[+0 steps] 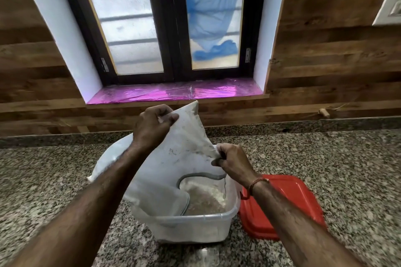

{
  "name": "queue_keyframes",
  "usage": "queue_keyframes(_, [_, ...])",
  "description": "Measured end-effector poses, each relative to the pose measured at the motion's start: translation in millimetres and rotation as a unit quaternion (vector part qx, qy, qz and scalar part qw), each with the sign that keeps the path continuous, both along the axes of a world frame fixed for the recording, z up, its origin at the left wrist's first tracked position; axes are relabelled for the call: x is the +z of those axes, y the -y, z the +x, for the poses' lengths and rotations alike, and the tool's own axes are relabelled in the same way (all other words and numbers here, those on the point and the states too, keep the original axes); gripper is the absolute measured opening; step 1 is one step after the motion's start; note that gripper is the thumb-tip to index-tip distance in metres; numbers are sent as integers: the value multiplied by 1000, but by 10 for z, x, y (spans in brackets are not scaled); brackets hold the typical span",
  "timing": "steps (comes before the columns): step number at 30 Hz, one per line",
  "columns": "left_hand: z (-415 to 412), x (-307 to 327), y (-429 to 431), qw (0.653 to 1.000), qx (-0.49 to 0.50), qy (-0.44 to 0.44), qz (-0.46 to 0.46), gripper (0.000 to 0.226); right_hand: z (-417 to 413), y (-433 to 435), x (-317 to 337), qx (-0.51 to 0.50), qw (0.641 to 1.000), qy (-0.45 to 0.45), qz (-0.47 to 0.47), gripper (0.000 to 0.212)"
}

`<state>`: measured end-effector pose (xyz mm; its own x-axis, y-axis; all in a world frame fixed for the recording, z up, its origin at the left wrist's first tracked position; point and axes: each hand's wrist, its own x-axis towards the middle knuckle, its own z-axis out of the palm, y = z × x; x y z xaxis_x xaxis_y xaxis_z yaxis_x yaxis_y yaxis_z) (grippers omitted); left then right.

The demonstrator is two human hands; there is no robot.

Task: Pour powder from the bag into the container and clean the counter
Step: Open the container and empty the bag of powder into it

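Left hand (152, 124) pinched on bag (184, 149) top corner, right hand (232, 160) clamped on its side edge. Bag mouth inside container (195, 221), near worktop (325, 154) front edge. Red lid (288, 197) touching container's right side.

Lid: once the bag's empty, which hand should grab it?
Right, probably. The red lid lies on the counter right of the container, beneath the right hand. The left hand grips the bag higher up.

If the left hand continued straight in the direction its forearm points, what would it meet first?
The left hand, gripping the bag, points up and away toward the wall. It would probably first meet the wooden wall panel below the pink window sill, though depth is uncertain.
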<state>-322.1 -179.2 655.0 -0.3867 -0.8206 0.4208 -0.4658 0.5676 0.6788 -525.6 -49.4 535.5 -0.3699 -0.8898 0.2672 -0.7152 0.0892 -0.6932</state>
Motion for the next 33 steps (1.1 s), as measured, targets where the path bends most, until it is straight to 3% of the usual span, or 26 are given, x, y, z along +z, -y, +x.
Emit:
queue_keyframes(4, [-229, 143, -79, 999, -9, 29, -34, 32, 33, 0, -7, 9, 999, -40, 0, 46])
queue_keyframes(8, [-362, 146, -105, 1000, 4, -2, 5, 24, 13, -20, 22, 25, 999, -17, 27, 53])
queue_keyframes(10, [-351, 138, -98, 999, 9, -38, 26, 20, -24, -40, 90, 63, 996, 47, 51, 39])
queue_keyframes(12, [-328, 137, -98, 998, 7, -46, 36, 18, -26, -86, 161, 124, 976, 177, 38, 20])
queue_keyframes(14, [-334, 130, -115, 998, 0, -31, 49, 17, 9, -95, 212, 138, 953, 270, 22, 27])
queue_keyframes(17, [-368, 117, -171, 997, 3, -27, 70, 18, 53, -64, 193, 121, 945, 303, -8, 18])
queue_keyframes(20, [-351, 119, -195, 988, -4, -85, 127, 17, 55, -53, 197, 88, 936, 338, -32, 17])
queue_keyframes(23, [-298, 92, -205, 981, -6, -118, 155, 29, 63, -56, 152, 70, 944, 322, -34, 24])
queue_keyframes(26, [-285, 33, -262, 990, -24, -80, 116, 32, 79, -58, 114, 60, 958, 281, -13, 35])
queue_keyframes(30, [-308, 0, -356, 993, -45, -36, 99, 45, 151, 42, 511, 108, 946, 295, -87, 38])
queue_keyframes(33, [-332, -37, -392, 992, -54, -51, 98, 46, 182, 149, 674, 82, 960, 235, -130, 33])
